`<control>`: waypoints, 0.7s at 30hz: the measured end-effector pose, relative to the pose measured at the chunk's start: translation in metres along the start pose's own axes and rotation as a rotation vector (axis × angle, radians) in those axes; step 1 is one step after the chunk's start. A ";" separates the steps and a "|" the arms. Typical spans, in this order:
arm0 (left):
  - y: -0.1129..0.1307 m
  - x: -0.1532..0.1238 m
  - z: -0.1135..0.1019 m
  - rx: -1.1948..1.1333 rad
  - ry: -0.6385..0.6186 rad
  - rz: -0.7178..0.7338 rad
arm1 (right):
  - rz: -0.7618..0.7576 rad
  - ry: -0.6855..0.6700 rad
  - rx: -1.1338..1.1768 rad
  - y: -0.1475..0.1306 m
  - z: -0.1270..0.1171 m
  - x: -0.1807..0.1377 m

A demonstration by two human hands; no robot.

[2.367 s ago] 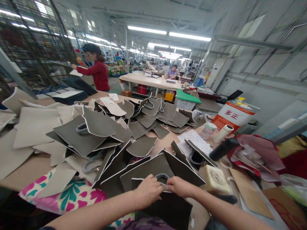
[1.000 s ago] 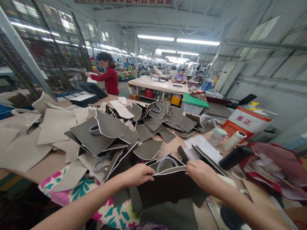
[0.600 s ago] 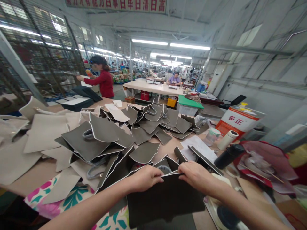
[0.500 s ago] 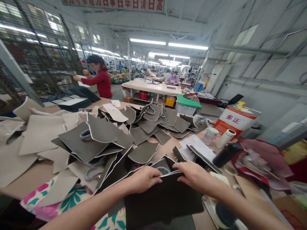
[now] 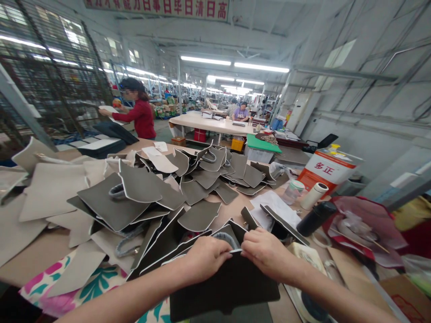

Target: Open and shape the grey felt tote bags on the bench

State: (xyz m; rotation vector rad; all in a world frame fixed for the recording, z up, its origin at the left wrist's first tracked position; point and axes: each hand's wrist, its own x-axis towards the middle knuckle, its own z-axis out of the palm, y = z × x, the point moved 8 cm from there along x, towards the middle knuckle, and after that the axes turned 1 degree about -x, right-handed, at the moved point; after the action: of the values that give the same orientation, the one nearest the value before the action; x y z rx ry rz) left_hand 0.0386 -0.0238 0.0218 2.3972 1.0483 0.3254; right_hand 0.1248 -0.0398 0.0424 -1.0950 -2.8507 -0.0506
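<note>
A dark olive handbag (image 5: 225,287) with a pale edge stands in front of me, its broad panel facing me. My left hand (image 5: 207,258) pinches the top edge of this panel, thumb and fingers closed over it. Close by on the same edge, my right hand (image 5: 264,252) also grips with bent fingers. A grey wrapped handle (image 5: 227,237) arches up just behind my fingers. Part of the bag's inside is hidden by my hands. More olive bags (image 5: 138,184) with pale edges and wrapped handles lie heaped beyond, on the left and in the middle.
Beige bag pieces (image 5: 54,188) cover the left side, above a flowered cloth (image 5: 97,287). To the right stand a black bottle (image 5: 316,219), a white flask (image 5: 314,196), a clear jar (image 5: 294,192) and an orange-white can (image 5: 328,168). A co-worker in red (image 5: 144,117) stands at the far left.
My right hand has slid left along the top edge, closer to my left hand, and its fingers are more curled. The bag has shifted slightly left in view.
</note>
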 end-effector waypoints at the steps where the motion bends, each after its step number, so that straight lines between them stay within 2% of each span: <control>1: 0.004 0.001 0.000 0.037 0.019 0.001 | -0.005 0.017 -0.032 -0.003 0.001 0.001; 6: 0.015 -0.003 -0.004 0.156 0.077 0.057 | -0.103 0.083 -0.084 -0.018 0.003 -0.001; 10: 0.001 -0.017 -0.003 0.158 -0.028 0.027 | -0.182 0.138 -0.026 -0.024 -0.015 -0.012; 12: -0.005 -0.024 0.003 0.200 -0.044 0.043 | -0.164 0.128 -0.019 -0.026 -0.017 -0.014; 14: -0.001 -0.028 0.007 0.301 0.043 0.134 | -0.120 0.090 -0.027 -0.027 -0.010 -0.012; 17: 0.022 -0.033 0.008 0.475 0.248 0.366 | -0.134 0.105 -0.090 -0.035 0.004 -0.004; 21: 0.049 -0.043 -0.009 0.592 0.445 0.596 | -0.290 0.391 -0.184 -0.046 -0.008 -0.003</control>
State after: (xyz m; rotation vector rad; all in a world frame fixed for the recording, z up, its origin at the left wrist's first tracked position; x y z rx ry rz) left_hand 0.0358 -0.0809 0.0545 3.2584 0.6146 0.8920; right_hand 0.0968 -0.0761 0.0502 -0.5994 -2.6523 -0.4964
